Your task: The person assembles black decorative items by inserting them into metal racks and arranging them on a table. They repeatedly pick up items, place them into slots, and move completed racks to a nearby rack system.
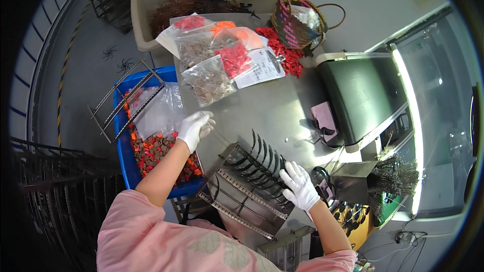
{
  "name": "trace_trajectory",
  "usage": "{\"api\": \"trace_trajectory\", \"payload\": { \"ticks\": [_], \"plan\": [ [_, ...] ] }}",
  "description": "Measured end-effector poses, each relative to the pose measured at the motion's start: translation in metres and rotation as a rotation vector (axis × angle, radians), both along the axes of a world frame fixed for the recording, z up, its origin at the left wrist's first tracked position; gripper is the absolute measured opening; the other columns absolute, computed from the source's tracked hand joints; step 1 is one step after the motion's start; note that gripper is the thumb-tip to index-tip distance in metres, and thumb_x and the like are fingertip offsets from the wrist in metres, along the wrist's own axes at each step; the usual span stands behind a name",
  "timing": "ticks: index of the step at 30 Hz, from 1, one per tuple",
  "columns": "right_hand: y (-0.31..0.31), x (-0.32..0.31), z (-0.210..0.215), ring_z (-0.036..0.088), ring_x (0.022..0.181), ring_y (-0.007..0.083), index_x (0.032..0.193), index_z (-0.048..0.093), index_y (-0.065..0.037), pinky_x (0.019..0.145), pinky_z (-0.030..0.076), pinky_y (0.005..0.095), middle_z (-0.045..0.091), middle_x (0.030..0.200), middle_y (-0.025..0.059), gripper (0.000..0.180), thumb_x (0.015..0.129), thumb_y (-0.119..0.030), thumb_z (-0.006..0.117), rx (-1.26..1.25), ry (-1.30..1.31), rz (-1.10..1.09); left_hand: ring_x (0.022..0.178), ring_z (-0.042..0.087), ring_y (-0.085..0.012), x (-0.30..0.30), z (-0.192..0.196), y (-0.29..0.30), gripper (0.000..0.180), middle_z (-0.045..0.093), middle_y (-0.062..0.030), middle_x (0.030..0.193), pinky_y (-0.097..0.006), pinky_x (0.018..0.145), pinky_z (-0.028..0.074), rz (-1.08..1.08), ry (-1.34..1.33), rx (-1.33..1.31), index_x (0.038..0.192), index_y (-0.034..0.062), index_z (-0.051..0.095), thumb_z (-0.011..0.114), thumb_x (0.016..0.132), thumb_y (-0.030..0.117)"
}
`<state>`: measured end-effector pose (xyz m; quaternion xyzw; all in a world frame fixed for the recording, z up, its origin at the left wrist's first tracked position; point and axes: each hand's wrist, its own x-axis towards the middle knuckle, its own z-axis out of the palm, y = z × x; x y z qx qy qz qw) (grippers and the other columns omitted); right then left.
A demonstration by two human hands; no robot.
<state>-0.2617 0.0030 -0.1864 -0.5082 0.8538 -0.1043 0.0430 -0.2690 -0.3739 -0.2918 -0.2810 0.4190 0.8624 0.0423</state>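
The left hand (194, 127), in a white glove, hangs over the edge of the bench (272, 106) with fingers curled together, beside the blue bin (124, 161) of small red and brown parts. The right hand (298, 185) rests on the metal rack (252, 181) of dark curved pieces, fingers spread. Clear bags (209, 78) lie farther back.

Clear bags (207, 78) of brown, red, orange parts at table's far end; white paper sheet (259, 68) beside.
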Motion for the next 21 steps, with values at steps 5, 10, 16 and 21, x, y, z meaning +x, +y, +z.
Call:
{"api": "trace_trajectory", "payload": {
  "ticks": [5, 10, 16, 21],
  "plan": [
    [0.033, 0.005, -0.017, 0.042, 0.141, 0.0415, 0.151, 0.04, -0.002, 0.117, 0.034, 0.0501, 0.042, 0.155, 0.0234, 0.063, 0.096, -0.027, 0.059, 0.013, -0.098, -0.161, 0.086, 0.07, -0.015, 0.011, -0.004, 0.014, 0.027, 0.074, -0.0097, 0.104, -0.026, 0.079, 0.058, -0.355, 0.005, -0.167, 0.122, 0.0008, 0.066, 0.067, 0.098, 0.014],
    [0.049, 0.006, -0.02, 0.05, 0.133, 0.0423, 0.153, 0.035, -0.001, 0.112, 0.04, 0.0448, 0.045, 0.151, 0.0263, 0.067, 0.099, -0.031, 0.06, -0.009, -0.323, -0.426, 0.084, 0.072, -0.0331, 0.015, -0.011, 0.027, 0.028, 0.075, -0.0179, 0.096, -0.038, 0.077, 0.057, -0.467, 0.191, -0.932, 0.116, 0.0067, 0.07, 0.064, 0.099, 0.028],
    [0.046, 0.008, -0.028, 0.053, 0.13, 0.0417, 0.156, 0.033, -0.006, 0.109, 0.044, 0.0432, 0.052, 0.145, 0.0246, 0.076, 0.096, -0.039, 0.065, -0.07, -0.449, -0.599, 0.098, 0.068, -0.0438, 0.017, 0.026, 0.038, 0.048, 0.072, -0.0242, 0.103, -0.051, 0.087, 0.053, -0.754, 0.198, -1.452, 0.128, 0.0085, 0.064, 0.046, 0.103, 0.045],
    [0.049, 0.021, -0.035, 0.061, 0.121, 0.0382, 0.155, 0.036, -0.012, 0.098, 0.052, 0.0415, 0.058, 0.139, 0.0193, 0.08, 0.09, -0.039, 0.073, -0.109, -0.213, -0.499, 0.099, 0.068, -0.0461, 0.013, 0.056, 0.037, 0.073, 0.069, -0.0325, 0.105, -0.052, 0.09, 0.053, -1.223, 0.11, -1.497, 0.155, -0.0015, 0.029, 0.052, 0.098, 0.038]
  ]
}}
